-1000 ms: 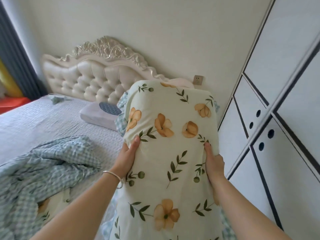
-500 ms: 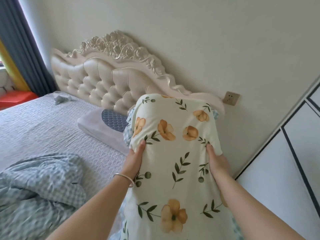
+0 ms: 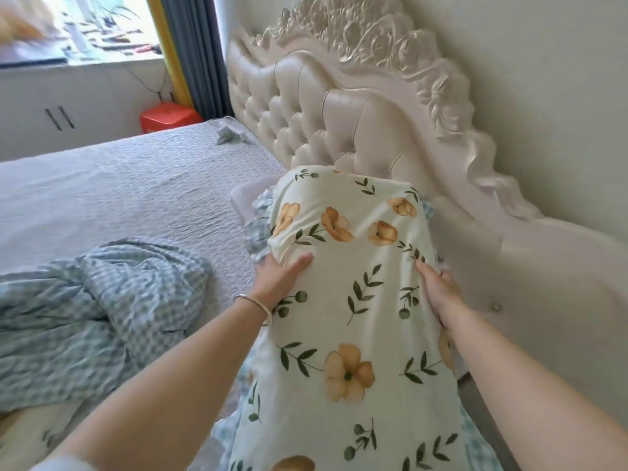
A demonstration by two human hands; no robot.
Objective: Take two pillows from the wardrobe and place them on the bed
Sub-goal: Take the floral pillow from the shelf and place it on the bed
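Over the bed [image 3: 129, 192], by the headboard [image 3: 339, 107], both hands [image 3: 278, 280] [image 3: 438, 294] grip the floral pillow [image 3: 346, 300] by its sides, not yet set down; a second pillow isn't clearly visible.

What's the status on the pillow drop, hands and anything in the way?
Left hand and right hand both gripping the floral pillow. Pillow held over the bed, near the headboard. Grey pillow already underneath.
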